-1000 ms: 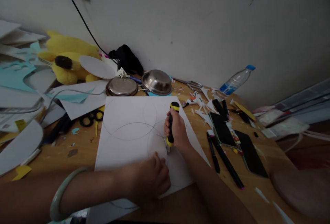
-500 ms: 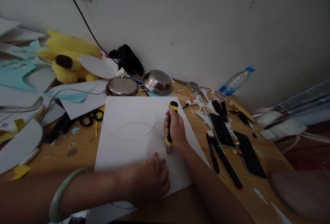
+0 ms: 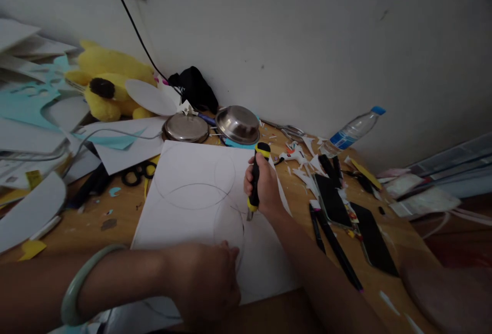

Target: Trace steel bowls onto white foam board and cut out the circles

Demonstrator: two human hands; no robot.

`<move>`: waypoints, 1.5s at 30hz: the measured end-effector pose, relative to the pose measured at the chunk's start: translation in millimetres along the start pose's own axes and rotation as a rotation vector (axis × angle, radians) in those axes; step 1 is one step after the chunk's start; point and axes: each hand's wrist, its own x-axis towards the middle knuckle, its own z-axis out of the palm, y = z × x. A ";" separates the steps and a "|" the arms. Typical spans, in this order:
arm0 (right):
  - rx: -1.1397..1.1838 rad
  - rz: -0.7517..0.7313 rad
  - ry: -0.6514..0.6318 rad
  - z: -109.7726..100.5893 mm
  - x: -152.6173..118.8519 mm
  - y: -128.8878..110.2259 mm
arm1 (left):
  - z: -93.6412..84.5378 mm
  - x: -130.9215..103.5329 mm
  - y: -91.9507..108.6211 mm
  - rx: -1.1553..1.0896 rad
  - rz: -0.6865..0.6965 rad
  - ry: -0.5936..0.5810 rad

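**A:** Right hand (image 3: 265, 188) is wrapped tight around a black-and-yellow utility knife (image 3: 255, 179), handle up, blade tip down on the white sheet (image 3: 184, 221).

**B:** Where on the sheet?

**A:** Right side, just where a pencilled circle (image 3: 229, 225) runs past the blade. The tip sits on or just beside that line; too dim to tell which.

**B:** And the left hand (image 3: 207, 283)?

**A:** Low in the view, pressed down on the near part of the sheet, fingers curled under, holding nothing I can make out. A pale green bangle (image 3: 79, 285) rides the forearm. The two hands are apart, the small circle lying between them.

**B:** So the sheet is under both?

**A:** Yes, flat on the wooden counter (image 3: 115, 216), its near edge running beneath the left hand. A bigger circle (image 3: 194, 178) is drawn toward the far left of it.

**B:** What's around?

**A:** Beyond the sheet's far edge, a steel lid (image 3: 186, 128) and a steel bowl (image 3: 238, 124), close together. Black scissors (image 3: 136, 174) left of the sheet. Right of the knife hand: a small glue gun (image 3: 294, 153), paper scraps, black markers (image 3: 330, 236), two dark phones (image 3: 346, 211). A water bottle (image 3: 353, 128) lies tilted at the wall, and a yellow plush toy (image 3: 111, 83) sits far left among paper offcuts.
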 end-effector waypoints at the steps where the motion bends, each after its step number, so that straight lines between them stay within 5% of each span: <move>1: -0.009 -0.009 -0.033 1.6 3.0 1.1 | 0.1 -1.2 -2.8 -0.008 0.007 0.036; 11: 0.076 0.070 -0.136 9.9 15.3 9.4 | 4.1 -3.2 -13.3 0.136 -0.209 0.308; 16: -0.023 0.030 -0.104 13.9 16.0 13.9 | 16.1 1.0 -11.2 0.187 -0.418 0.308; 22: -0.171 -0.055 -0.122 23.2 18.1 20.0 | 13.6 3.4 -15.3 0.186 -0.341 0.214; 45: -0.098 0.068 -0.460 36.0 36.9 24.9 | 12.2 2.5 -22.2 0.175 -0.166 0.230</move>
